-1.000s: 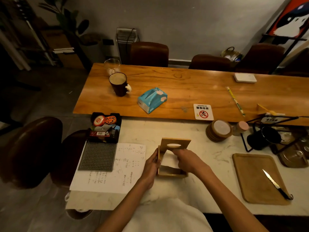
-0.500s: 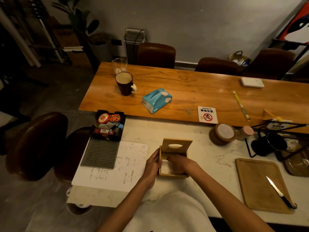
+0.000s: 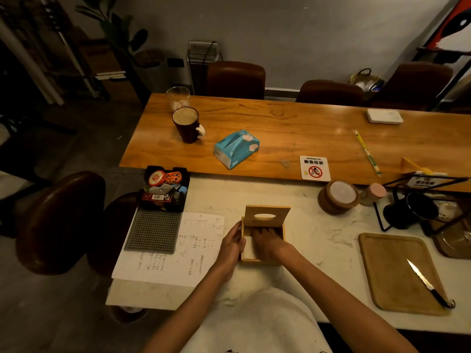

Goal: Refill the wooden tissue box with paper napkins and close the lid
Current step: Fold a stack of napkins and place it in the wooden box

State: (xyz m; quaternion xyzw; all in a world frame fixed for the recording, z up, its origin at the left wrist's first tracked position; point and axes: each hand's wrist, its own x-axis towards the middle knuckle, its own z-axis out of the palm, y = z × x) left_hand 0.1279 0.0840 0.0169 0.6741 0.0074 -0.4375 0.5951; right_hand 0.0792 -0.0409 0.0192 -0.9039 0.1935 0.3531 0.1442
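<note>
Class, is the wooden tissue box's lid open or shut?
Open: the lid stands upright behind the wooden tissue box, and the right hand reaches inside.

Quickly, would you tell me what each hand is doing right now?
Left hand: gripping the left wall of the wooden tissue box.
Right hand: inside the box, pressing flat on the napkins, not grasping.

wooden tissue box: on marble counter | lid: upright, open | napkins: inside

The white marble counter carries the open wooden tissue box, gripped at its left wall. Left of that grip lies a handwritten sheet; well right, a wooden tray; beyond-right, stacked coasters.
</note>
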